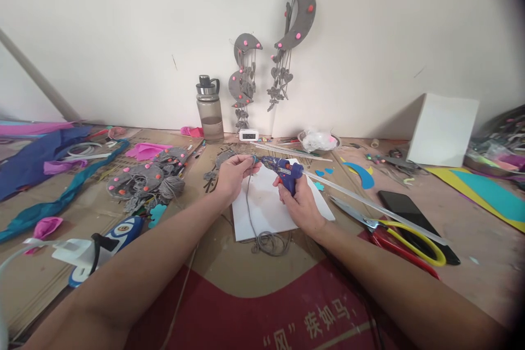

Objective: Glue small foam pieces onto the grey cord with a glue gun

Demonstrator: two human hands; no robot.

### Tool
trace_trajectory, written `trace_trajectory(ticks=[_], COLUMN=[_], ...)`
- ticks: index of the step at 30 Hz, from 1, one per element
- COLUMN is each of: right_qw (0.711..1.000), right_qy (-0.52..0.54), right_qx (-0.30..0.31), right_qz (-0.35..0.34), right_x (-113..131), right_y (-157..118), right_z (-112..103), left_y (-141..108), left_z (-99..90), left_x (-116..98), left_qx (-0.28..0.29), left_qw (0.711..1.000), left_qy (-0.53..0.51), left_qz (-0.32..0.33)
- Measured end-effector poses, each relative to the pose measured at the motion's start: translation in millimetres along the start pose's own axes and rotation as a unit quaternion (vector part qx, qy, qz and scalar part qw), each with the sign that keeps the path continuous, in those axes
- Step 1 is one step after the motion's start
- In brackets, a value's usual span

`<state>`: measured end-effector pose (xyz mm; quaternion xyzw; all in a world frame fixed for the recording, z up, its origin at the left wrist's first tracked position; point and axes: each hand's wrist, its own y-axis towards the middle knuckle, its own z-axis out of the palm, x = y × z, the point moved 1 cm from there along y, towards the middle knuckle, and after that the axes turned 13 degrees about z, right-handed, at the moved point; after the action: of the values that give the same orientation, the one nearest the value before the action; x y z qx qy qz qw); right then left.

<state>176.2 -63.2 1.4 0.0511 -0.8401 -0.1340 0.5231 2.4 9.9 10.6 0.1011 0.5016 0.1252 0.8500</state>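
Note:
A blue glue gun [289, 170] is in my right hand [299, 202], its fingers wrapped round the handle, and a long clear glue stick [369, 202] runs out of its back to the right. My left hand [235, 175] pinches a small blue piece [255, 159] at the gun's nozzle. Grey yarn [249, 202] hangs from that pinch to a loose coil [270, 244] at the front edge of a white sheet [266, 205]. The sheet lies on the cardboard below both hands.
Scissors [377, 224] and a black phone [414, 219] lie right. Left are grey felt moons [139, 178], blue cloth [61, 202] and a power strip [123, 232]. A bottle [210, 115] and small clock [249, 135] stand behind; moon hangings [305, 16] hang on the wall.

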Motion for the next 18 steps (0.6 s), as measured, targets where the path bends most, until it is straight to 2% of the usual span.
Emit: trace_trajectory(ticks=[9, 18], right_qw=[1.000, 1.000], right_qy=[-0.005, -0.029], right_qx=[0.017, -0.004], right_qz=[-0.002, -0.008], right_x=[5.2, 2.9], right_y=[-1.1, -1.6], right_z=[-0.4, 0.5], left_y=[-0.4, -1.4], left_z=[0.2, 0.2], left_x=[4.8, 5.0], left_qx=[0.011, 0.017], left_qw=[1.000, 0.999], left_qy=[0.014, 0.020], left_qz=[0.001, 0.019])
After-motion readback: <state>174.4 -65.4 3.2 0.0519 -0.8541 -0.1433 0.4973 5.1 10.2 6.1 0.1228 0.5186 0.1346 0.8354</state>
